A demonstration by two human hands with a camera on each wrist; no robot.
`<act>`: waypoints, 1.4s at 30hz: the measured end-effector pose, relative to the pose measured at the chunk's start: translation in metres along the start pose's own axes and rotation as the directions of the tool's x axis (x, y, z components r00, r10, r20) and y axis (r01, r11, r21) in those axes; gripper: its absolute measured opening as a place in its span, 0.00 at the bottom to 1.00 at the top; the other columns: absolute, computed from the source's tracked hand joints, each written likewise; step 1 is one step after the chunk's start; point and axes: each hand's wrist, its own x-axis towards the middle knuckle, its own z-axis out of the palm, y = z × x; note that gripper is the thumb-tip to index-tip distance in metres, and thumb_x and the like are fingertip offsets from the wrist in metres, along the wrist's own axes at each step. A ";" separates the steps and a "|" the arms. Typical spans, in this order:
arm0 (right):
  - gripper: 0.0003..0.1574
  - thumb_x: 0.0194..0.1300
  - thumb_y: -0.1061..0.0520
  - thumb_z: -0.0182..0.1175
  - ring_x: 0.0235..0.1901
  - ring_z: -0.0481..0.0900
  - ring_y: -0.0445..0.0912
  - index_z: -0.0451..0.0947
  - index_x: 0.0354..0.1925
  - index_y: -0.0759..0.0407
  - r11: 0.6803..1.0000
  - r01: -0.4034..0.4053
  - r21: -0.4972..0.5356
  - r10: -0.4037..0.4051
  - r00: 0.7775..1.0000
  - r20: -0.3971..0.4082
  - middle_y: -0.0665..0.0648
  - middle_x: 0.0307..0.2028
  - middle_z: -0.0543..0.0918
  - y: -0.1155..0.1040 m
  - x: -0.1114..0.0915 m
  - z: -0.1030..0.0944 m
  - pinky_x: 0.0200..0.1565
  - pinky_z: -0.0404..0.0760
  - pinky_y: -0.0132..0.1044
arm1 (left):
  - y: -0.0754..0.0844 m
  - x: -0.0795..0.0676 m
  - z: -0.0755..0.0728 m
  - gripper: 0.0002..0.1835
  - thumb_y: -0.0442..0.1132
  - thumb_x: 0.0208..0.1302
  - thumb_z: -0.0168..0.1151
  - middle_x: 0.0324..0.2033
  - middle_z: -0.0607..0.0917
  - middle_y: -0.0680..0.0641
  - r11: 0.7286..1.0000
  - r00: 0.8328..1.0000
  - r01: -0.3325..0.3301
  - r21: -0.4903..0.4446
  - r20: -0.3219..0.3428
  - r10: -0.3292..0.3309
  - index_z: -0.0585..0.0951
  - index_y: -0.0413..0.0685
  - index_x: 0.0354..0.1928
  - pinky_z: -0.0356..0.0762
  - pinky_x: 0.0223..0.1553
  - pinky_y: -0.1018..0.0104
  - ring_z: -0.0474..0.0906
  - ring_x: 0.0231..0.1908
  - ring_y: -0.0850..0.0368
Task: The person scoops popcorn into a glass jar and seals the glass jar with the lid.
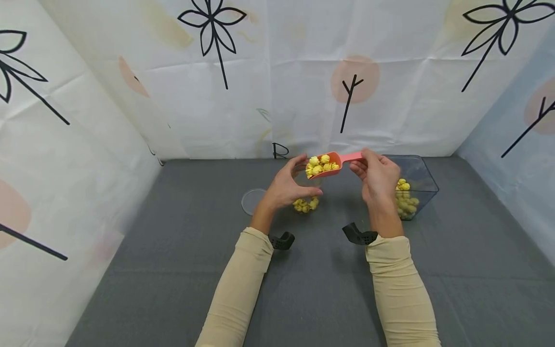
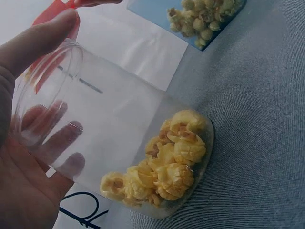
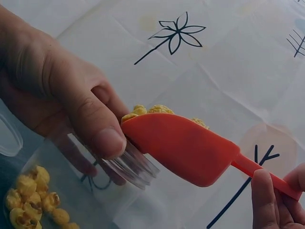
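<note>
My left hand point(image 1: 289, 185) curls round the neck of a clear plastic jar point(image 2: 114, 105), which stands on the table with yellow popcorn point(image 2: 167, 162) at its bottom. In my right hand point(image 1: 378, 176) the handle of a red scoop point(image 3: 181, 148) is pinched between thumb and fingers. Popcorn point(image 1: 320, 166) heaps in the scoop, whose front edge lies right over the jar's mouth beside the left thumb. The left fingers show through the jar's clear wall in the left wrist view.
A clear square bin point(image 1: 427, 180) with more popcorn stands just right of my right hand. Left of the jar a clear round lid point(image 1: 251, 201) lies on the grey cloth-covered table point(image 1: 182, 250). White patterned cloth walls point(image 1: 299, 106) rise behind and at both sides.
</note>
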 end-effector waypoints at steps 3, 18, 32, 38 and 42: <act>0.17 0.69 0.59 0.66 0.21 0.86 0.41 0.81 0.46 0.73 1.000 0.014 -0.008 -0.014 1.000 0.003 0.57 0.27 0.86 -0.001 0.001 0.000 0.32 0.87 0.30 | -0.001 0.002 0.000 0.55 0.48 0.52 0.82 0.71 0.71 0.52 0.999 1.000 -0.010 -0.031 0.007 0.010 0.59 0.57 0.78 0.65 0.73 0.41 0.66 0.74 0.51; 0.12 0.68 0.59 0.66 0.21 0.86 0.41 0.82 0.41 0.70 0.996 0.072 -0.050 -0.072 0.997 0.001 0.58 0.27 0.86 -0.006 -0.001 0.003 0.32 0.87 0.30 | -0.001 0.004 0.000 0.49 0.46 0.54 0.81 0.68 0.74 0.51 0.999 1.000 -0.023 -0.038 0.001 0.023 0.63 0.60 0.75 0.63 0.74 0.40 0.67 0.72 0.50; 0.08 0.68 0.60 0.65 0.19 0.86 0.41 0.78 0.36 0.65 0.975 0.196 -0.108 -0.193 0.981 0.033 0.56 0.26 0.87 -0.010 -0.012 0.008 0.30 0.86 0.31 | -0.003 0.001 0.000 0.50 0.46 0.55 0.80 0.69 0.72 0.50 1.000 1.000 -0.003 -0.029 0.007 0.003 0.61 0.59 0.76 0.62 0.75 0.42 0.65 0.74 0.49; 0.09 0.68 0.60 0.66 0.19 0.86 0.40 0.76 0.35 0.63 0.959 0.240 -0.150 -0.237 0.971 0.039 0.55 0.27 0.86 -0.011 -0.017 0.009 0.30 0.86 0.31 | -0.005 0.000 0.000 0.51 0.45 0.54 0.80 0.69 0.73 0.51 1.000 1.000 -0.008 -0.027 0.012 0.008 0.60 0.56 0.77 0.64 0.75 0.46 0.66 0.74 0.49; 0.08 0.67 0.59 0.67 0.20 0.86 0.39 0.78 0.35 0.61 0.928 0.307 -0.213 -0.301 0.952 0.061 0.53 0.28 0.87 -0.012 -0.022 0.012 0.30 0.86 0.30 | -0.006 0.001 0.000 0.53 0.45 0.53 0.81 0.68 0.73 0.53 0.999 1.000 -0.011 -0.039 0.017 0.012 0.60 0.53 0.77 0.65 0.74 0.47 0.67 0.73 0.52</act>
